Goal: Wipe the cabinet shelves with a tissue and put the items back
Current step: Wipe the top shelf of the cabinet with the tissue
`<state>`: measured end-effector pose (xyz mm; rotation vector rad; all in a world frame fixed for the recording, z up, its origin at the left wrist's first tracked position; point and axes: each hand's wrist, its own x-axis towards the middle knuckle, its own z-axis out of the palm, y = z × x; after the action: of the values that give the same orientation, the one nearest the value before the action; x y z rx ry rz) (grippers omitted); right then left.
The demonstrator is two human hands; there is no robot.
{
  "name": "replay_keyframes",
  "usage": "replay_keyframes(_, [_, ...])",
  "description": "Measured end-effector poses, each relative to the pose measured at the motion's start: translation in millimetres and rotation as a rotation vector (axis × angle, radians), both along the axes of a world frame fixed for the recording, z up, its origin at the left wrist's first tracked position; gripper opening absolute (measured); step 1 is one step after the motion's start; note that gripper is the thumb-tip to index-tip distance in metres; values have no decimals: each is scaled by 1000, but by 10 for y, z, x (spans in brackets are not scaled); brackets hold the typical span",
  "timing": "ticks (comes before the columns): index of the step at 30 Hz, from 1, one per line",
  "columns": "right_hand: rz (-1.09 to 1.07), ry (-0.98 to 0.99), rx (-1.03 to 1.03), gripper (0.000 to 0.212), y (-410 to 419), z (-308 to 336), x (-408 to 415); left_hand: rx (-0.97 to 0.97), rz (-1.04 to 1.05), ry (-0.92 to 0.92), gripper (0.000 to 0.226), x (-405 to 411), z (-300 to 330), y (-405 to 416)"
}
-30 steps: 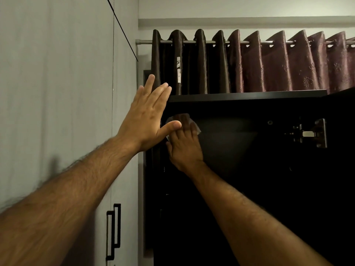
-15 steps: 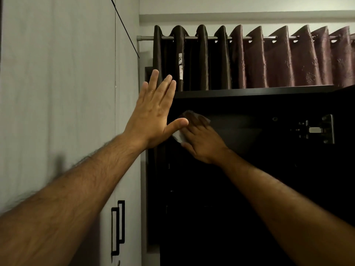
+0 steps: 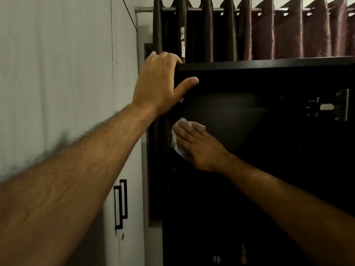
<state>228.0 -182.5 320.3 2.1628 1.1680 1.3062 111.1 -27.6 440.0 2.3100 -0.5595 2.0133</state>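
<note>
Up high, two hands at a dark cabinet [image 3: 269,77].
Left hand [image 3: 159,83] grips its top corner; right hand [image 3: 199,146], fingers flat, presses a white tissue [image 3: 177,144] inside.

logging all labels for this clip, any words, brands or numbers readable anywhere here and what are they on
No text here can be read.
White tag on the dark curtain: it has dark marks, too small and blurred to read.
Metal hinge inside the cabinet: no legible marking.
Tissue under the right hand: plain, no print visible.
Wardrobe door handles: no lettering.
</note>
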Motion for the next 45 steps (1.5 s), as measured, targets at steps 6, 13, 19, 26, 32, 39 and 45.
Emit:
replay_keyframes(6, [-17,74,77,62,88,-25,-60,8,13,55,88,24,-30,30])
replay_keyframes(13, [-12,120,139,29,259,-10,-240,-11,25,70,97,-54,-55,-7])
replay_keyframes(19, [-128,151,274,26,464,9,-411,-34,28,81,102,-48,-66,-19])
replay_keyframes(26, [-152,494,390,8,465,-7,-521,-55,15,91,106,-54,-66,-31])
replay_keyframes(32, [-176,762,261,24,438,-106,-444,-86,7,95,108,-41,-81,-61])
replay_keyframes(39, [-201,923,197,29,453,-63,-371,-84,11,112,109,-67,-71,-61])
replay_keyframes(45, [69,1250,266,14,191,8,-592,-72,5,123,108,-64,-71,-49])
